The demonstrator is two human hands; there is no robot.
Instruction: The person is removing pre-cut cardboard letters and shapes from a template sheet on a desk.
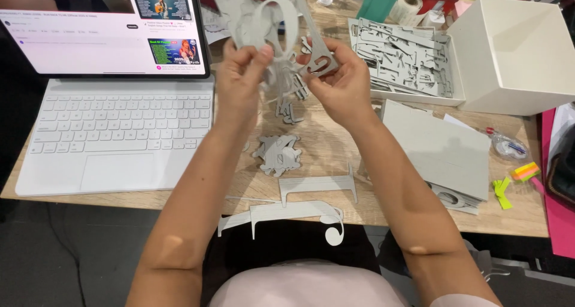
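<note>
Wooden desk (335, 148), crowded. Both hands raised above its middle: left hand (239, 82) pinches a grey cut-card sheet (263, 16) between thumb and fingers; right hand (341, 82) grips a small grey cut-out piece (320, 64) at the sheet's lower edge. Laptop (114, 103) just left of the left forearm. Tray of grey offcuts (407, 58) and white box (515, 55) to the right, grey boards (443, 151) beside the right forearm. Loose grey shapes (278, 154) below the hands; one long strip (287, 214) overhangs the near edge.

Laptop (114, 103); white box (515, 55); perhaps tape (406, 6)
</note>
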